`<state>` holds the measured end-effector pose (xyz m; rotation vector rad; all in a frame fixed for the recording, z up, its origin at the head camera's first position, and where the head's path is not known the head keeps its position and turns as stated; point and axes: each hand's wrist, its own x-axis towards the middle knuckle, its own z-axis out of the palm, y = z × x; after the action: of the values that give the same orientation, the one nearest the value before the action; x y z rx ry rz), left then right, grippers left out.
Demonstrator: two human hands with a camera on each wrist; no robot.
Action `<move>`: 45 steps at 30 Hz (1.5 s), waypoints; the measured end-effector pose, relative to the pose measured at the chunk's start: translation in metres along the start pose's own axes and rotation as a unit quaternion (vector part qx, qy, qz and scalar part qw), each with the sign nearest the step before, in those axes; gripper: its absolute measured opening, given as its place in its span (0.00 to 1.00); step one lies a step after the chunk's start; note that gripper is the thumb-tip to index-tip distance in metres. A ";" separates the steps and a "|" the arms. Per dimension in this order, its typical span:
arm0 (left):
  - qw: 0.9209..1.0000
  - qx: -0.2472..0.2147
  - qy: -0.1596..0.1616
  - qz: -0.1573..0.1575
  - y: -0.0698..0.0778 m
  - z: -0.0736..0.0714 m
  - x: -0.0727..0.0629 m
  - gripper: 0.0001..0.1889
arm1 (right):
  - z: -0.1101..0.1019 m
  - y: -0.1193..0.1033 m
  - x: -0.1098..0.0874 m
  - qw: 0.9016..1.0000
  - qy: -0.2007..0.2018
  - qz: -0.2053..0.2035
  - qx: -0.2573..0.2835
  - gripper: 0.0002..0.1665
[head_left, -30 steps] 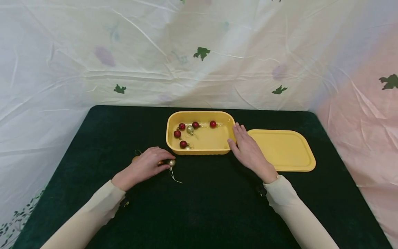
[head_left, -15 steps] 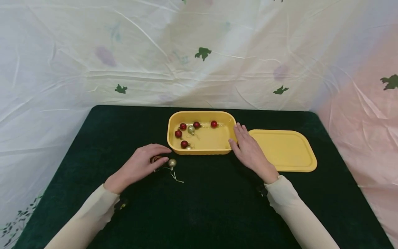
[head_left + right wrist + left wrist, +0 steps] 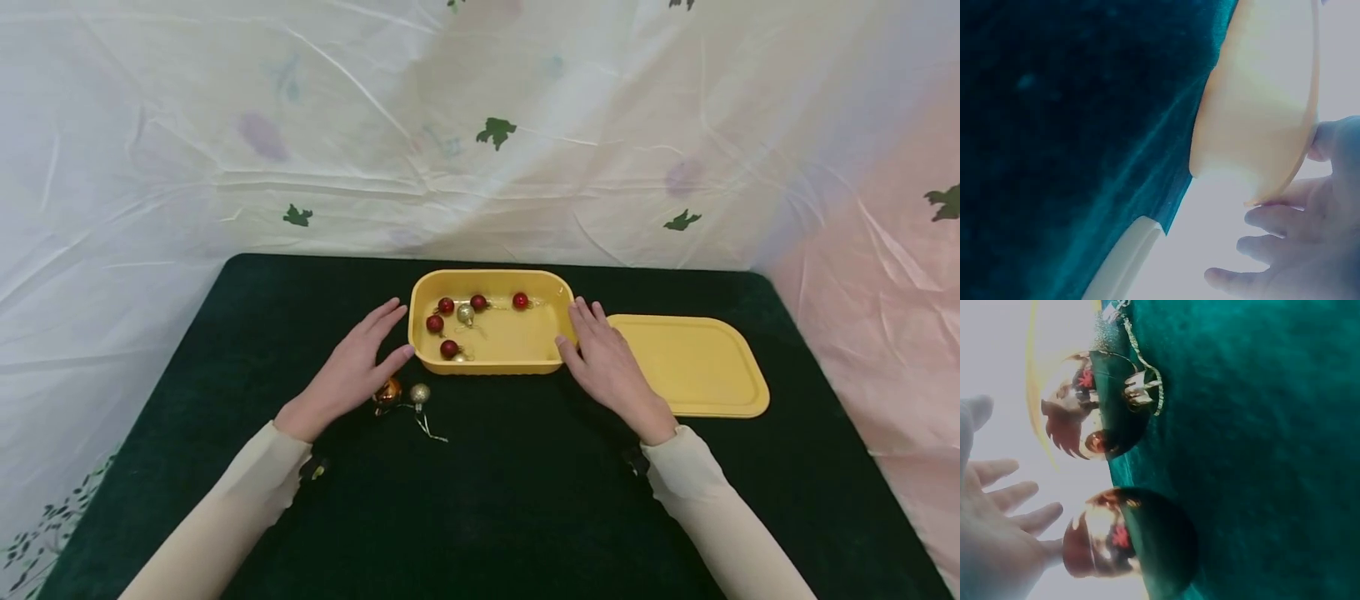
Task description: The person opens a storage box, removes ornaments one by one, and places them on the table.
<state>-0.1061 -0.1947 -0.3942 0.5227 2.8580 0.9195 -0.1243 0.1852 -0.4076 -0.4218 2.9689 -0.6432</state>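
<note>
A yellow box (image 3: 517, 367) holds several small red baubles (image 3: 521, 301) and gold baubles (image 3: 466, 314) with thread loops. My left hand (image 3: 348, 367) is spread beside the box's left end, its thumb close to the rim; whether they touch I cannot tell. Below that hand, a shiny copper bauble (image 3: 388, 393) and a glittery gold bauble (image 3: 419, 393) lie on the dark cloth. In the left wrist view a second copper bauble (image 3: 1132, 544) shows near my fingers, hidden in the head view. My right hand (image 3: 611, 367) rests on the box's right end with straight fingers.
The yellow lid (image 3: 697, 367) lies flat on the dark green tablecloth (image 3: 480, 500), right of the box and beside my right hand. A pale printed curtain (image 3: 375, 125) hangs behind the table.
My left hand has left the baubles outside the box and moved forward to the box's left end, its fingers straightening. The copper bauble now shows beside the gold one. My right hand stays put.
</note>
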 end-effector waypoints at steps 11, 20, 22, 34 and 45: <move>0.999 0.020 -0.026 -0.007 0.005 0.004 0.012 0.37 | -0.004 -0.037 0.001 0.982 0.150 -0.102 0.046 0.31; 0.999 0.020 -0.038 0.005 0.006 0.003 0.016 0.38 | 0.005 -0.070 0.019 0.977 0.084 -0.140 0.139 0.27; 0.999 0.018 -0.040 0.007 0.005 0.002 0.017 0.38 | 0.009 -0.076 0.025 0.977 0.059 -0.131 0.155 0.27; 0.999 0.005 -0.052 -0.004 -0.001 -0.002 0.020 0.38 | 0.024 -0.099 0.058 0.975 -0.052 -0.112 0.187 0.27; 0.999 -0.004 -0.046 -0.008 -0.002 0.000 0.017 0.39 | 0.032 -0.108 0.078 0.973 -0.119 -0.087 0.176 0.24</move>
<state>-0.1224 -0.1901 -0.3954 0.5271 2.7710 0.8808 -0.1680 0.0564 -0.3925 -0.6757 2.5401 -1.0337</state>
